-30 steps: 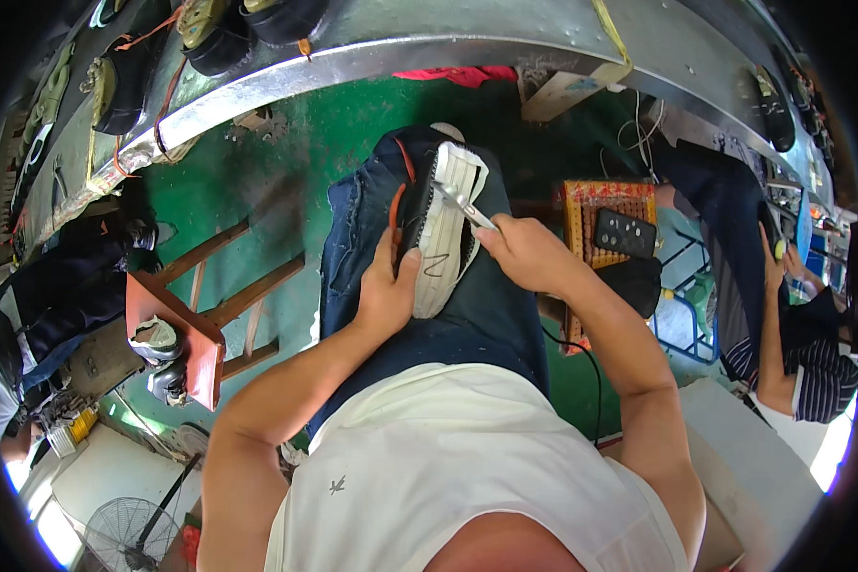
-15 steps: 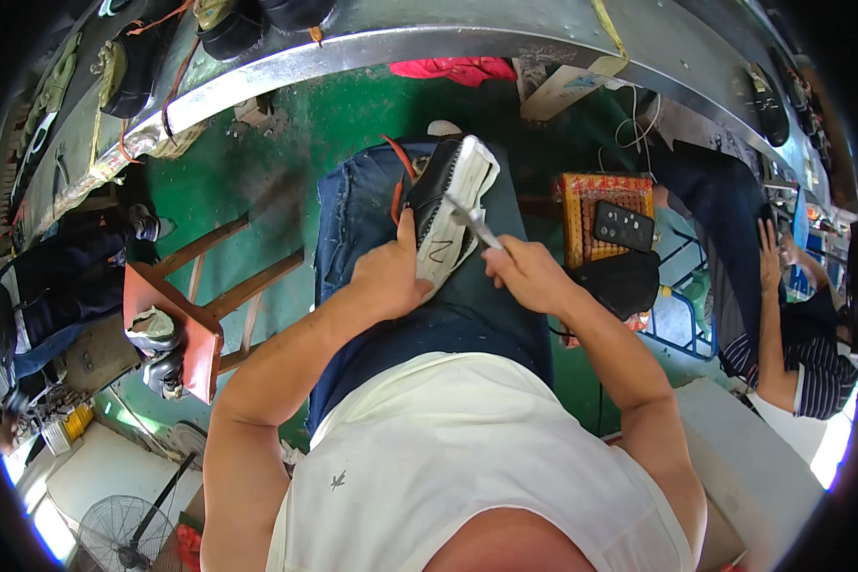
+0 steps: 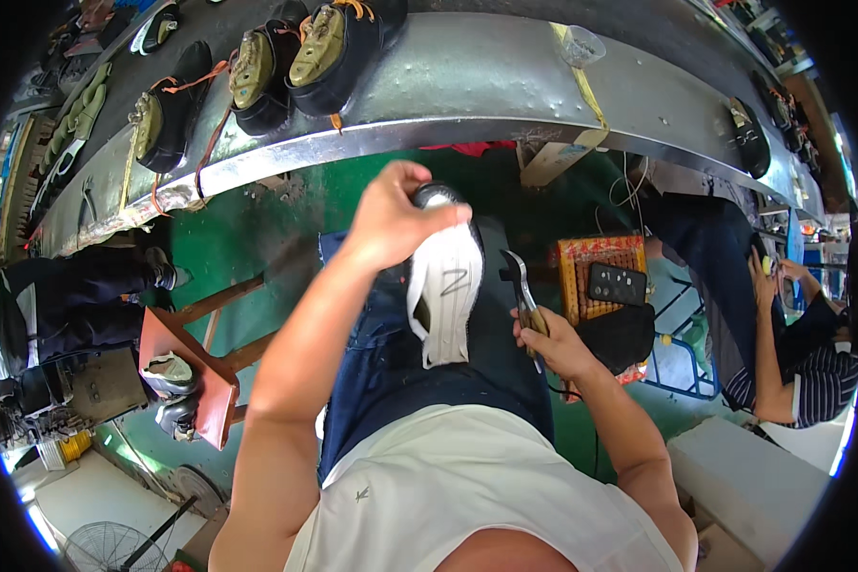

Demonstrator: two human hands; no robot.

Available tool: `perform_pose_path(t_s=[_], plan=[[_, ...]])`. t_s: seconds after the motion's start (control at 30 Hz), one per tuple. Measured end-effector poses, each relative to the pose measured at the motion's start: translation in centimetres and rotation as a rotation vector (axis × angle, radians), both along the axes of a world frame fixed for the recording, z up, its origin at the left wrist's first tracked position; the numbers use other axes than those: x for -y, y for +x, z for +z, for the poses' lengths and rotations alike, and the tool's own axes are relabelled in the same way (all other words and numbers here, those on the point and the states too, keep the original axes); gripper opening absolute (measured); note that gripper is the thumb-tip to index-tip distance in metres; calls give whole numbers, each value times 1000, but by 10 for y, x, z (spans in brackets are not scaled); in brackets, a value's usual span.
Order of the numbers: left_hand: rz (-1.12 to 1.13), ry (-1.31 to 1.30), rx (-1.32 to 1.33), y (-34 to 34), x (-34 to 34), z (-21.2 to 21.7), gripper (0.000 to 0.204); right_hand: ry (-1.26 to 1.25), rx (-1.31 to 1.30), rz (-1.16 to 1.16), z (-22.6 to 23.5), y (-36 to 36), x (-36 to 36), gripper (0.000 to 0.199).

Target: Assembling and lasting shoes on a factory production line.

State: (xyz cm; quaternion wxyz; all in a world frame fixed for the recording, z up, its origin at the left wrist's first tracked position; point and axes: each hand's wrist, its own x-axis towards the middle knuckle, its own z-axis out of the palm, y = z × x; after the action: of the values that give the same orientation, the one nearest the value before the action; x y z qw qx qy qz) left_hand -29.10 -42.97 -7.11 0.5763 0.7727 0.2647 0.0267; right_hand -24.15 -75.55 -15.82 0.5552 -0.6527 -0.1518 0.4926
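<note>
Person seated at a conveyor, gripping a shoe on the lap with a pincer tool alongside.

Left hand (image 3: 391,221) is wrapping closed over the toe end of the shoe (image 3: 445,286) at frame centre, sole facing up, heel resting on the dark trousers; left forearm is rising steeply from lower left; right hand (image 3: 555,345) is curling its fingers tight around the handles of the metal pincers (image 3: 520,286), head pointing up just beside the shoe, right forearm coming in from lower right; the shoe is looking light, its sole stiff and probably smooth, so gripping at toe or heel seems safest; more shoes on lasts (image 3: 326,48) are sitting on the metal conveyor (image 3: 486,81) across the top.
</note>
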Motion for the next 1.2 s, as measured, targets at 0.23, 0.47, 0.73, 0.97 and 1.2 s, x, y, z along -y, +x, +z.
perform_pose_path(t_s=[0.23, 0.47, 0.73, 0.97, 1.2], plan=[[315, -921, -8, -43, 50, -155, 54, -262, 374, 461, 49, 22, -28, 28], [286, -600, 36, -71, 72, -156, 55, -329, 782, 820, 61, 37, -84, 35], [360, -767, 132, -94, 68, -185, 51, -409, 709, 808, 37, 24, -102, 27], [263, -754, 15, -67, 58, -138, 90, -418, 101, 448, 15, 10, -93, 28], [233, -847, -14, -44, 59, -127, 62, -86, -853, 116, -37, 27, -50, 22]])
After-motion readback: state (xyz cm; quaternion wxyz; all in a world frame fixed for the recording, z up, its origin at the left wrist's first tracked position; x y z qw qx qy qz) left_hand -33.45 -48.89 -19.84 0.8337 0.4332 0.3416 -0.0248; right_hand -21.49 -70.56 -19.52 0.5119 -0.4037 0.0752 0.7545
